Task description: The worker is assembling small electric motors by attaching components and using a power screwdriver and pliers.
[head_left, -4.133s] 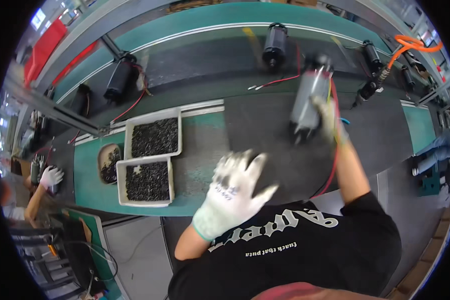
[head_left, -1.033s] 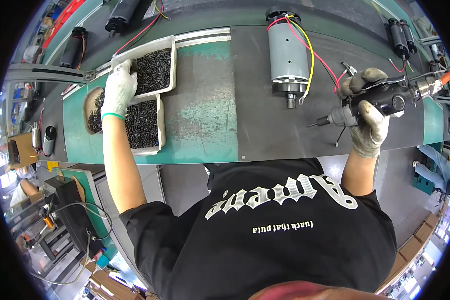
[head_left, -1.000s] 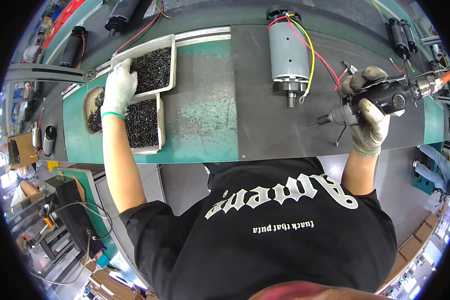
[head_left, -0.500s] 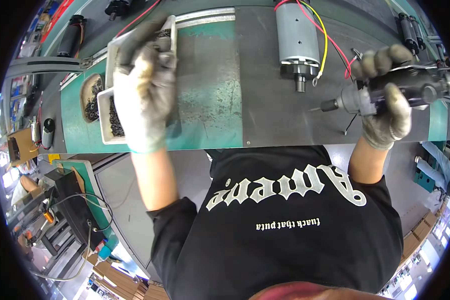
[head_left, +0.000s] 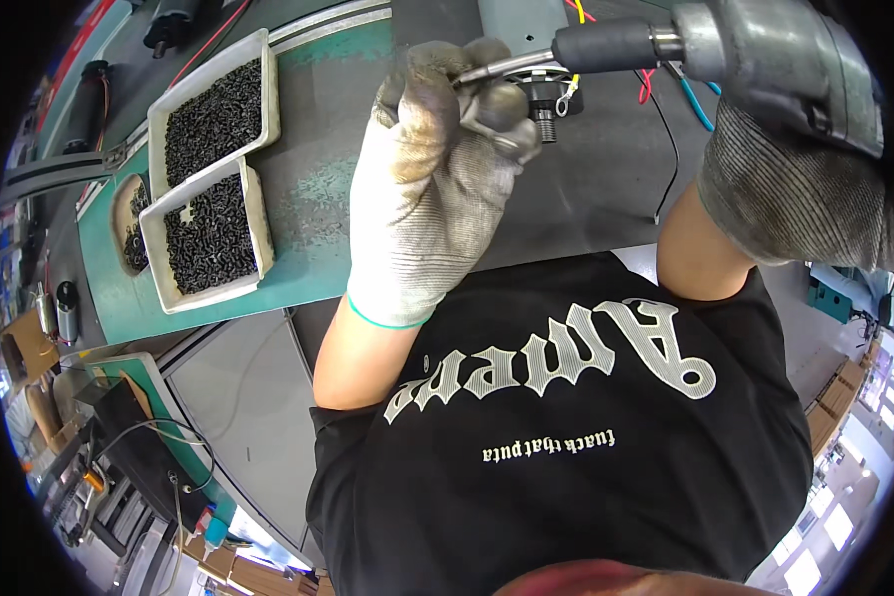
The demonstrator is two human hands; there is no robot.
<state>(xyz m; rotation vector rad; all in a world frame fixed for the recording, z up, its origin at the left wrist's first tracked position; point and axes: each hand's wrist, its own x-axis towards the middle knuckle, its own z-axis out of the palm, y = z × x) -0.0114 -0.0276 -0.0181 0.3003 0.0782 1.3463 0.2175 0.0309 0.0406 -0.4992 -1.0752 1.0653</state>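
Left hand (head_left: pixel 432 189), in a soiled white knit glove, raised above the bench with its fingers (head_left: pixel 487 104) pinched together around the slim metal bit (head_left: pixel 502 68) of a power screwdriver (head_left: pixel 735 50); whether a screw lies between the fingertips cannot be told; right hand (head_left: pixel 795 189), likewise gloved, closed around the grey body of the screwdriver, to the right of and level with the left hand; bit runs leftward from the tool's black collar into the left fingertips; just beyond the left fingertips, the shaft end of a motor (head_left: pixel 541 89) on the dark mat (head_left: pixel 606 189), with red, yellow and blue wires (head_left: pixel 680 94) trailing to its right; well to the left of the left hand, two white trays (head_left: pixel 258 214) of small black screws (head_left: pixel 209 233), side by side on the green bench (head_left: pixel 318 248); near them a small oval dish, its contents unclear.
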